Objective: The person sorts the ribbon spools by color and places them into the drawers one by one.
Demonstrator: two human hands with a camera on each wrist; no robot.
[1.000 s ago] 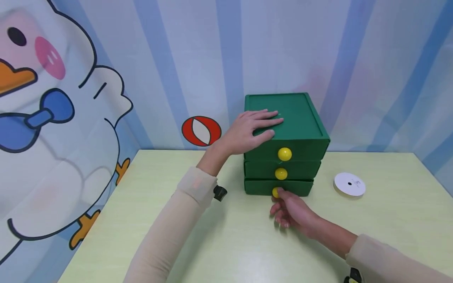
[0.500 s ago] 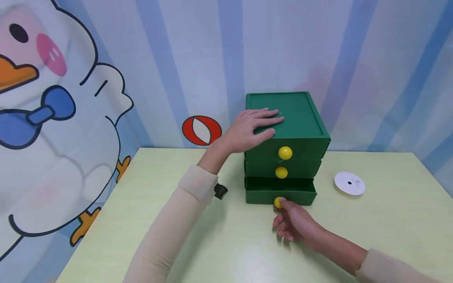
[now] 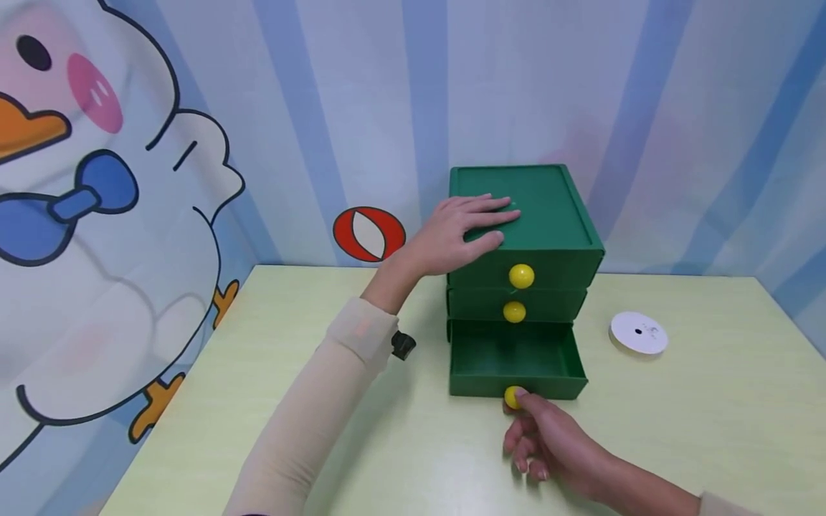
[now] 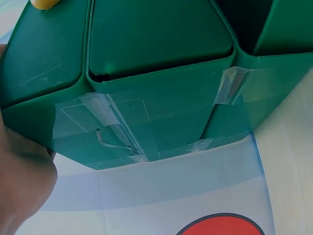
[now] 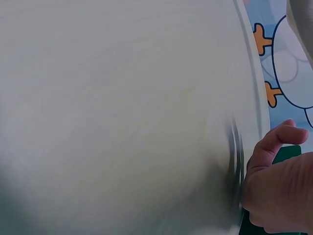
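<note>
A green three-drawer box (image 3: 529, 208) with yellow round knobs stands towards the back of the table. My left hand (image 3: 454, 236) rests on its top near the left edge, fingers spread and straight. Below, the bottom drawer (image 3: 477, 385) is pulled out, and its green floor shows bare. At its front my right hand (image 3: 561, 441) pinches the yellow knob (image 3: 513, 397) between thumb and index finger, the other fingers loosely curled. The upper two drawers are closed. Clear tape (image 4: 124, 129) runs along the box's side in the left wrist view. The right wrist view shows the right hand (image 5: 279, 186) at its edge.
A white round spool (image 3: 639, 333) lies on the table (image 3: 703, 401) to the right of the box. Behind stands a blue striped backdrop (image 3: 361, 107) with a cartoon bird (image 3: 110, 287) at left. A small black device (image 3: 403, 345) sits at the left cuff.
The bottom drawer has slid out towards me, from nearly closed to wide open, with my right hand moving along on its knob. My left hand has stayed on the box top.
</note>
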